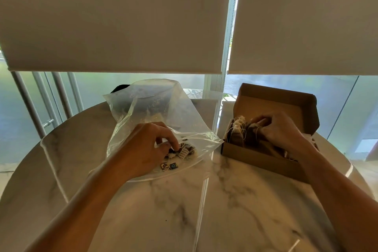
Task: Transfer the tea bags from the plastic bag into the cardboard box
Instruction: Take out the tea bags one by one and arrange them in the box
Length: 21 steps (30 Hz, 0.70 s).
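While hands (274, 129) work, roller blinds (114, 18) hang behind table (184, 210).

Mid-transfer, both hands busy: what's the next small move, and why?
Probably lift the left hand out of the plastic bag with the tea bags its fingers pinch, toward the cardboard box, where the right hand is already seating others.

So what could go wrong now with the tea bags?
The strings could tangle: the left hand reaches among loose tea bags and paper tags inside the floppy plastic bag, so several might drag out together and drop on the table. The right hand pressing bags into the cardboard box might also squash or tear one.
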Available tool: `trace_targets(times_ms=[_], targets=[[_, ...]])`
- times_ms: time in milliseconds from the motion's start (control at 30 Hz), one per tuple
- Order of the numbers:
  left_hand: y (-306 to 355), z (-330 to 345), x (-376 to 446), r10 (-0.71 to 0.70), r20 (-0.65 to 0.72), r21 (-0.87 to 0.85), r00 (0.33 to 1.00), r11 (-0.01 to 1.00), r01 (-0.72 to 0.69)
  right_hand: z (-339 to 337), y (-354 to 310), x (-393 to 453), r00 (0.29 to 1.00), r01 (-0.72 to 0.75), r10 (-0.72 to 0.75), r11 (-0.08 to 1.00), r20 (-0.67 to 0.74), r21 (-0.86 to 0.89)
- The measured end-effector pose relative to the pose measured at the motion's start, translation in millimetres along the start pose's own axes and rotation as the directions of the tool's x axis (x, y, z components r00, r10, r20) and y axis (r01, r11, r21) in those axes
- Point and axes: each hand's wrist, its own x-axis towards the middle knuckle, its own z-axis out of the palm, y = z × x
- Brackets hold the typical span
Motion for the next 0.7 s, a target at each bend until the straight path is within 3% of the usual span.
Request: trace_targets(times_ms=[167, 467, 700], targets=[[-1, 0, 0, 0.002, 0.005, -0.008, 1.0, 1.0, -0.002, 4, -1, -2, 0.999, 0.041, -0.041, 0.999, 0.003, 0.002], [-4, -2, -5, -0.002, 0.014, -0.044, 1.0, 0.999, 0.003, 4, 4, -3, 0.995, -0.087, 0.086, 0.996, 0.052, 0.008], [-4, -7, -13, 0.01, -0.046, -0.102, 0.999, 0.995, -0.014, 13, 1, -4, 0.997, -0.069, 0.069, 0.998, 0.02, -0.002]])
